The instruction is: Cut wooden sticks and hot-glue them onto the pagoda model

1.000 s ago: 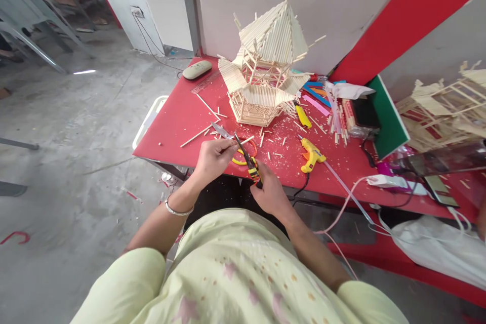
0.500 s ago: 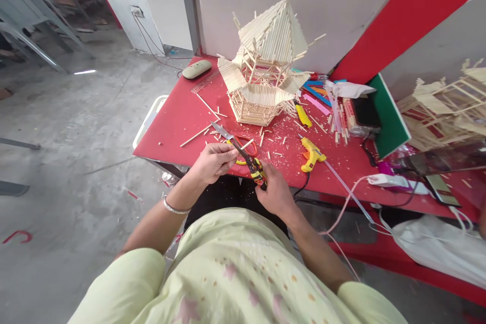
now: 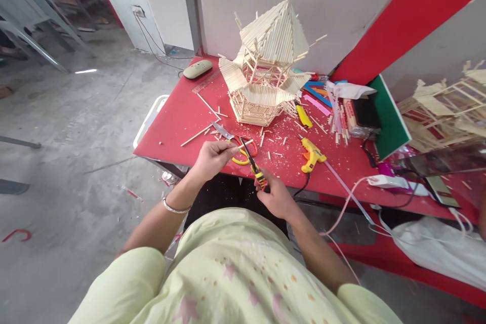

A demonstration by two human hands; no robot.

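My left hand (image 3: 213, 160) is closed, pinching a short thin wooden stick (image 3: 246, 145) between thumb and fingertips. My right hand (image 3: 276, 195) wraps round the yellow-and-black handles of a pair of pliers (image 3: 252, 162). Their long dark jaws point away from me and cross the stick; whether they grip it I cannot tell. Under the hands' far side, scissors (image 3: 221, 130) with red and yellow handles lie on the red table (image 3: 167, 126). Behind them stands a pagoda model (image 3: 266, 96) made of many thin sticks, with a pointed roof.
Stick offcuts and crumbs litter the tabletop. On the right lie a yellow glue gun (image 3: 313, 155), a yellow utility knife (image 3: 303, 115) and bundled sticks (image 3: 339, 121). A glasses case (image 3: 197, 69) sits at the back left. Another stick model (image 3: 440, 106) stands far right, beyond a green board (image 3: 391, 121).
The pliers have swung to point more straight ahead, their tips shifting right towards the stick. My left hand has stayed nearly in place, still pinching the stick.
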